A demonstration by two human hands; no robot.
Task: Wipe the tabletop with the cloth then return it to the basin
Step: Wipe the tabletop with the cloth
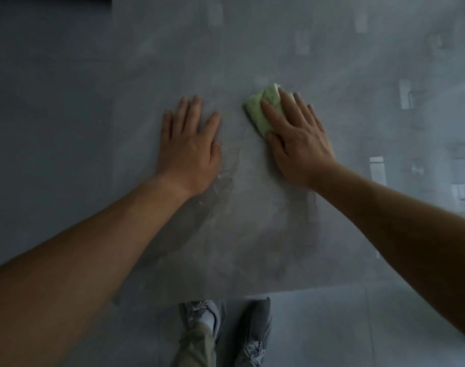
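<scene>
A folded pale green cloth (262, 109) lies on the grey tabletop (252, 221), a little right of centre. My right hand (297, 139) presses flat on it, fingers spread over its near half, so part of the cloth is hidden. My left hand (190, 144) rests palm down on the bare table to the left of the cloth, fingers apart, holding nothing. Wet streaks (226, 176) show on the surface between and below the hands. No basin is in view.
The table's near edge (332, 287) runs across the lower part of the view. Below it are the grey floor (358, 327) and my two shoes (226, 329). A dark object (49, 0) sits at the top left corner.
</scene>
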